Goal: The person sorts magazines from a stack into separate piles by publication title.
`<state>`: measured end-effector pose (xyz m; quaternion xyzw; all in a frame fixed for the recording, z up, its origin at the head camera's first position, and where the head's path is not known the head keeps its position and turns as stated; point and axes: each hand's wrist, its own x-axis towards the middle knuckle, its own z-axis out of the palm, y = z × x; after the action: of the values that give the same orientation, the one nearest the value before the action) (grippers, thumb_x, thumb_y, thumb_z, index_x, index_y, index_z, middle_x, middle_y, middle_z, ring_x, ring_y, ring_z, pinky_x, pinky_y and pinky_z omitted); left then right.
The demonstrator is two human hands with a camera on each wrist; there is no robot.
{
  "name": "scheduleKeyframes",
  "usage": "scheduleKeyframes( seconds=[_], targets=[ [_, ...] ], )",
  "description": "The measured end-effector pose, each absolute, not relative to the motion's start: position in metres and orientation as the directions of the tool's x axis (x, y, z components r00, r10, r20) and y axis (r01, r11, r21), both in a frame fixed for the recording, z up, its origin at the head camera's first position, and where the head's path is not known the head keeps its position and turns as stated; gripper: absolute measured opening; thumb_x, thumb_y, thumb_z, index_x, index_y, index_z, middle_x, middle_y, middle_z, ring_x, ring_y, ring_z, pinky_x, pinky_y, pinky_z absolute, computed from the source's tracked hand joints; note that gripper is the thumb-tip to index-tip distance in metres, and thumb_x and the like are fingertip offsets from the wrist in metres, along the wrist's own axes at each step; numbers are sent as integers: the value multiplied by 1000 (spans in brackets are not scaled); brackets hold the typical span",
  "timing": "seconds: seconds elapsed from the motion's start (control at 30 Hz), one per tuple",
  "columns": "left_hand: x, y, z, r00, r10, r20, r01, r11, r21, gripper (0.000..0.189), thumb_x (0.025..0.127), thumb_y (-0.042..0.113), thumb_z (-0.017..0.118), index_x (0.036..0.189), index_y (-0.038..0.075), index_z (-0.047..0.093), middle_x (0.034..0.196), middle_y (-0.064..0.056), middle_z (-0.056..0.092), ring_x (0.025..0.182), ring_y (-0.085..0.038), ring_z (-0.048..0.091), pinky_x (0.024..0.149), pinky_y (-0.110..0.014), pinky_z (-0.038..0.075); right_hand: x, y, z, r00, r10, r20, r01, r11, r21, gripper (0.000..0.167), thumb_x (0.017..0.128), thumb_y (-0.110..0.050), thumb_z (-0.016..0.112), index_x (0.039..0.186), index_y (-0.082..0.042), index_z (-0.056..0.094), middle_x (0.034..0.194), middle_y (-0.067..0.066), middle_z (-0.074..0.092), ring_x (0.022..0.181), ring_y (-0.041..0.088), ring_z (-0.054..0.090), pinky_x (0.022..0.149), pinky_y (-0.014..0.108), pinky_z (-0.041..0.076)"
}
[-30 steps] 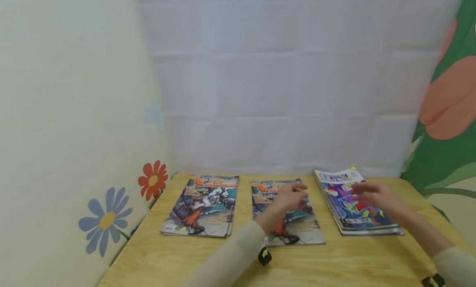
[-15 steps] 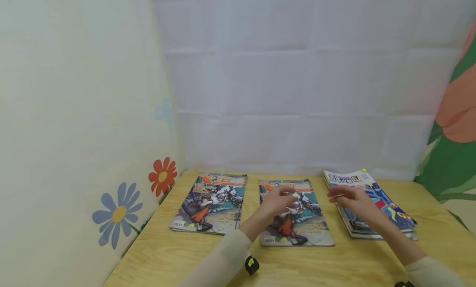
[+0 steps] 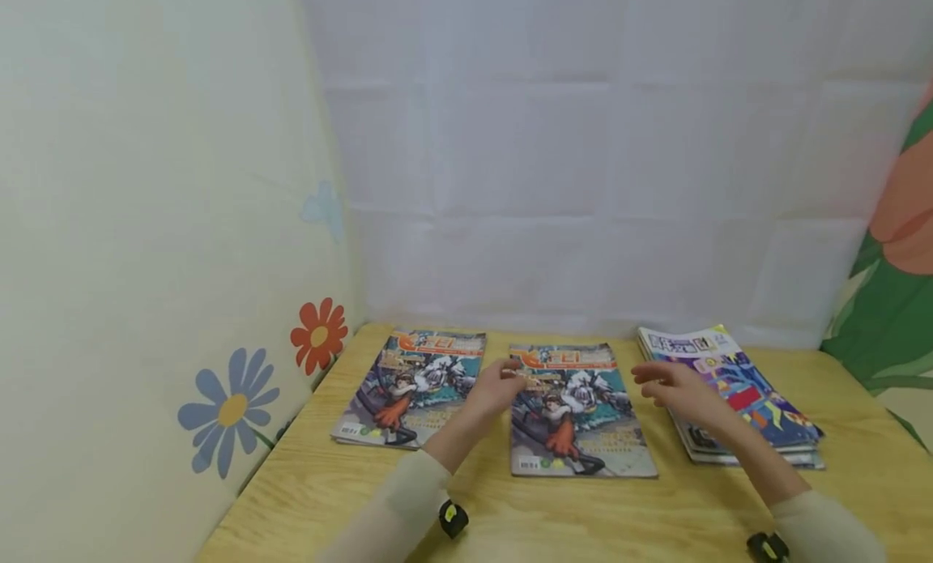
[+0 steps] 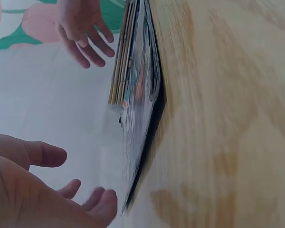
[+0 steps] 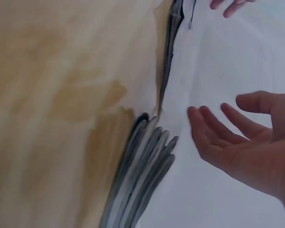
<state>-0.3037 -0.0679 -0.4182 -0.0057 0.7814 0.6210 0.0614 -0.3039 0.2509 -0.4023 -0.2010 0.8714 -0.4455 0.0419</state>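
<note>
A comic-covered magazine [image 3: 576, 421] lies flat in the middle of the table. My left hand [image 3: 490, 393] hovers by its upper left edge, fingers relaxed and holding nothing. On the other side, my right hand [image 3: 681, 393] hangs between that magazine and a stack of magazines [image 3: 751, 389] with a purple and blue top cover, overlapping the stack's left edge in the head view. In the right wrist view, the fingers [image 5: 218, 128] are loosely bent above the stack, with a gap to it. The left wrist view shows the left thumb [image 4: 47, 154] apart from the fingertips.
Another pile of magazines [image 3: 415, 389], with the same cover as the middle one, lies at the left of the wooden table [image 3: 583, 518]. White cloth [image 3: 510, 158] hangs behind the table. A wall with painted flowers [image 3: 233, 409] borders the left side.
My left hand has moved left, from over the middle magazine to its left edge. My right hand has moved left from over the stack. The head view has shifted a little; the magazines lie still.
</note>
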Motion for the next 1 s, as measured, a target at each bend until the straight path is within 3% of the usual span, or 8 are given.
scheduleKeyframes(
  seconds=[0.27, 0.37, 0.5, 0.6, 0.7, 0.8, 0.9, 1.0],
  targets=[
    [-309, -72, -420, -968, 51, -246, -243, 71, 968, 60, 93, 12, 63, 149, -2, 46, 152, -27, 40, 140, -50, 32, 112, -64, 29, -312, 236, -397, -915, -395, -81, -236, 688, -686, 48, 101, -17, 59, 136, 14, 52, 128, 34, 58, 107, 42, 63, 82, 50, 57],
    [-309, -71, -420, -954, 66, -294, -296, -28, 955, 62, 91, 8, 62, 149, -4, 43, 152, -26, 40, 139, -48, 35, 110, -60, 36, -312, 230, -399, -920, -378, -98, -243, 751, -614, 49, 100, -19, 62, 132, 17, 54, 122, 31, 61, 91, 36, 66, 73, 48, 57],
    [-309, -70, -419, -936, 114, -334, -346, -110, 932, 56, 92, 6, 59, 145, -7, 45, 145, -26, 47, 131, -41, 47, 102, -52, 46, -309, 224, -400, -936, -319, -147, -169, 776, -607, 51, 99, -20, 62, 131, 19, 53, 97, 19, 65, 62, 22, 58, 57, 40, 55],
    [-310, -70, -416, -929, 131, -345, -362, -139, 922, 56, 92, 6, 57, 144, -9, 44, 146, -28, 46, 130, -40, 48, 103, -50, 45, -308, 221, -400, -942, -277, -190, -89, 750, -655, 47, 98, -20, 64, 128, 16, 57, 82, 13, 61, 60, 20, 57, 55, 38, 57],
    [-312, -71, -415, -922, 118, -368, -384, -169, 908, 59, 91, 5, 56, 146, -11, 41, 151, -30, 40, 134, -40, 44, 105, -49, 43, -309, 223, -403, -939, -269, -213, -40, 702, -711, 35, 99, -21, 64, 115, 10, 66, 79, 13, 59, 65, 23, 59, 57, 40, 60],
    [-313, -73, -417, -905, 92, -415, -425, -200, 883, 55, 91, 4, 55, 143, -10, 44, 149, -29, 43, 133, -37, 47, 102, -42, 45, -312, 231, -411, -925, -281, -257, 48, 584, -810, 30, 101, -19, 61, 107, 10, 63, 79, 14, 55, 65, 22, 55, 59, 39, 59],
    [-313, -73, -422, -879, 126, -461, -478, -213, 852, 46, 93, 4, 51, 137, -10, 50, 140, -25, 54, 123, -31, 54, 98, -35, 47, -314, 240, -419, -907, -313, -283, 120, 451, -884, 36, 103, -17, 56, 120, 16, 55, 87, 16, 56, 69, 22, 60, 65, 41, 60],
    [-311, -72, -427, -851, 236, -469, -512, -178, 840, 41, 94, 5, 45, 131, -12, 52, 131, -22, 61, 117, -30, 58, 100, -38, 48, -317, 247, -422, -901, -311, -303, 182, 363, -914, 43, 102, -15, 55, 129, 19, 50, 97, 21, 61, 77, 26, 67, 72, 44, 62]
  ],
)
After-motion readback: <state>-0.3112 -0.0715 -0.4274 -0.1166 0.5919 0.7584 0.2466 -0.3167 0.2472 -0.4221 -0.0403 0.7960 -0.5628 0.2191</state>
